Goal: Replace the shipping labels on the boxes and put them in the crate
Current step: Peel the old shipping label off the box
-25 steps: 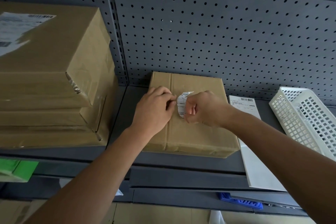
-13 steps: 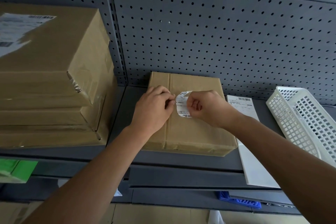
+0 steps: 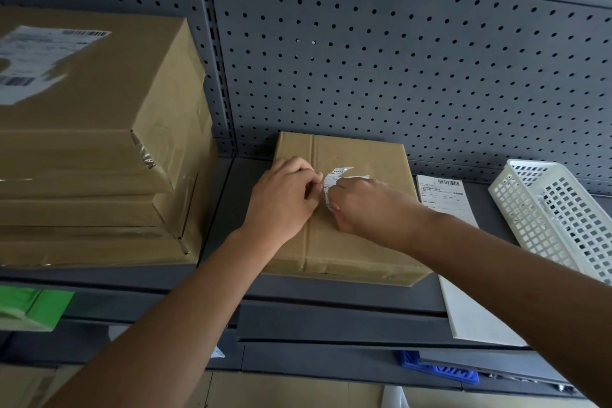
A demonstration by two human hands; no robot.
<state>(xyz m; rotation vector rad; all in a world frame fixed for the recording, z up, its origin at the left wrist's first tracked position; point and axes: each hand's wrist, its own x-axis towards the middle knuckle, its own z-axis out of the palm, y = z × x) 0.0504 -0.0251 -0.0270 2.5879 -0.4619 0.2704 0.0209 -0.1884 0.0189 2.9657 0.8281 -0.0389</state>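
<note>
A flat brown cardboard box (image 3: 357,242) lies on the grey shelf, against the pegboard. A small white shipping label (image 3: 332,182) curls up from its top. My left hand (image 3: 284,202) rests on the box with its fingertips pinching the label's left edge. My right hand (image 3: 367,205) pinches the label from the right, fingers curled. To the right of the box lies a white label sheet (image 3: 445,199) with a barcode. A white perforated plastic crate (image 3: 563,219) stands tilted at the far right.
A stack of larger brown boxes (image 3: 99,149) fills the shelf's left side, the top one bearing a torn label (image 3: 36,60). The grey pegboard wall (image 3: 397,60) rises behind. A green item (image 3: 29,308) and a blue item (image 3: 437,371) sit below the shelf edge.
The label has been pulled further off the box and stands a little more unrolled. My right hand has turned and dropped lower onto the box; my left hand has barely moved.
</note>
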